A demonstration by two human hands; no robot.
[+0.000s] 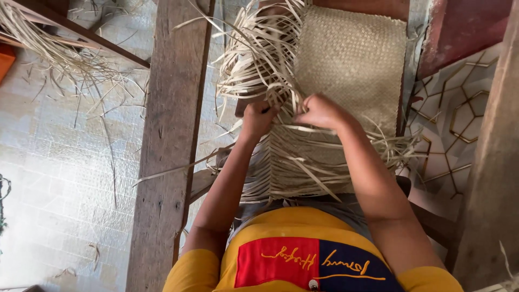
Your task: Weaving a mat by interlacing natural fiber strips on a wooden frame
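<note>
Woven mat [351, 59] of pale straw-coloured strips lies in front of the person, its long axis running straight away from the body toward the top of the view, the finished close-woven part at the far end. Its near end is unwoven: loose strips [303, 167] run back toward the person's lap and fan out past the right edge, while another bundle curls up at the mat's left edge. Both hands work at the line where weave meets loose strips. The left hand [258, 118] has its grip closed on a few strips, with something dark showing between the fingers. The right hand [320, 111] is curled, pinching strips just beside it. A wooden beam [170, 146] runs parallel, left of the mat, over the tiled floor [59, 178].
</note>
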